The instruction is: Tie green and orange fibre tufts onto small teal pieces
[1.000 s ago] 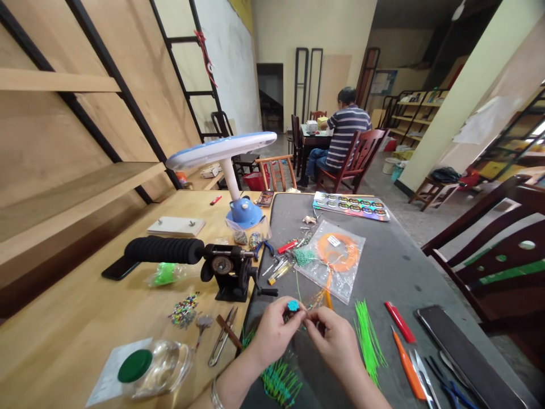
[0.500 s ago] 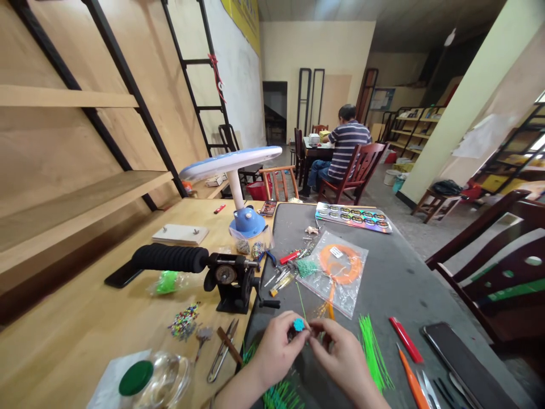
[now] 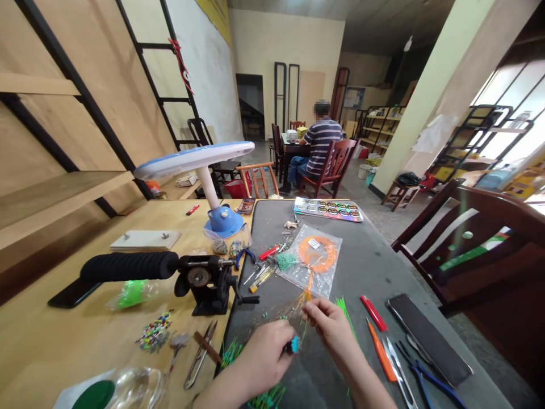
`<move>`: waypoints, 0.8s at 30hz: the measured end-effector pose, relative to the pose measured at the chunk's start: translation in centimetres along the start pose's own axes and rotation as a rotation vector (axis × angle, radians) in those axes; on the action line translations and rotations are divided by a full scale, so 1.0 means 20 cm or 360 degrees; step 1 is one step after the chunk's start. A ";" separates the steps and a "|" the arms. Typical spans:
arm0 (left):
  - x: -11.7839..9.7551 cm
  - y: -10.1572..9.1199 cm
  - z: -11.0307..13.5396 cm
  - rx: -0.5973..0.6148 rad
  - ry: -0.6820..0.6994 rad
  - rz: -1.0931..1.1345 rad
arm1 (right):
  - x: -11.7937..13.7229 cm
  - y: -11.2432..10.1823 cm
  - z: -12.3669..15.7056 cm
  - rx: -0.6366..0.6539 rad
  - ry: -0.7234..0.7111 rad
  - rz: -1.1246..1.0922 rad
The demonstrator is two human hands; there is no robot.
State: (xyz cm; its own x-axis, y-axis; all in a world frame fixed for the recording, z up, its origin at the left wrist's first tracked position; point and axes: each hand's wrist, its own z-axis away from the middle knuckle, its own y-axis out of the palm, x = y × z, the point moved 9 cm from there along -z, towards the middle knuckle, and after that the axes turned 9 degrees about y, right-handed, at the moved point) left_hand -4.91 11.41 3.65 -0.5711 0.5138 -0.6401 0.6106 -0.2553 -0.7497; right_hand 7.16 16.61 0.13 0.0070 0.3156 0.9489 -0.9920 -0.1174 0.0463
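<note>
Smartphone [image 3: 74, 292] lies at the left of the wooden tabletop [image 3: 38, 352], partly beneath a black ribbed foam grip [image 3: 130, 266] that juts from a black hand-cranked vise [image 3: 206, 284]. Nearer the viewer, loose multicoloured beads [image 3: 155, 332] are heaped beside the metal thread snips [image 3: 200, 355]. Green-and-turquoise strands [image 3: 232, 352] lie on the dark mat [image 3: 361, 255], partly behind the left forearm. The left hand [image 3: 270, 349] has its fingers curled round a dark piece with a turquoise tip [image 3: 292, 345], which pokes out on its right side above the mat. Beyond the hands, a clear bag [image 3: 330, 284] carries an orange coil [image 3: 317, 254]. The right hand [image 3: 321, 315], near the left but apart, has thumb and forefinger together; whether they pinch the thin strand [image 3: 304, 328] just below, I cannot tell. Further right lie bright green strands [image 3: 344, 309], an orange-handled tool [image 3: 381, 349] and blue-handled pliers [image 3: 426, 372].
</note>
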 end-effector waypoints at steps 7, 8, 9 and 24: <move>-0.02 -0.10 -0.04 -0.0617 -0.0155 0.0442 | -0.13 -0.11 0.14 -0.0273 0.0088 -0.0462; -0.04 -0.08 -0.05 -0.0674 -0.0149 0.0452 | -0.15 -0.10 0.16 -0.0288 0.0093 -0.0566; -0.07 -0.06 -0.07 -0.0685 -0.0096 0.0442 | -0.16 -0.10 0.18 -0.0297 0.0098 -0.0665; -0.14 0.09 -0.13 -0.0493 -0.0036 0.0221 | -0.29 -0.19 0.35 -0.0339 -0.0032 -0.0710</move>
State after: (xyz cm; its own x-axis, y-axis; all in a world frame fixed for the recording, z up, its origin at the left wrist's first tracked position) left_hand -0.90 11.65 4.49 -0.4805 0.4726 -0.7388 0.8192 -0.0590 -0.5705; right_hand 11.78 8.56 -3.31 0.4370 0.2731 0.8570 -0.8956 0.2205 0.3864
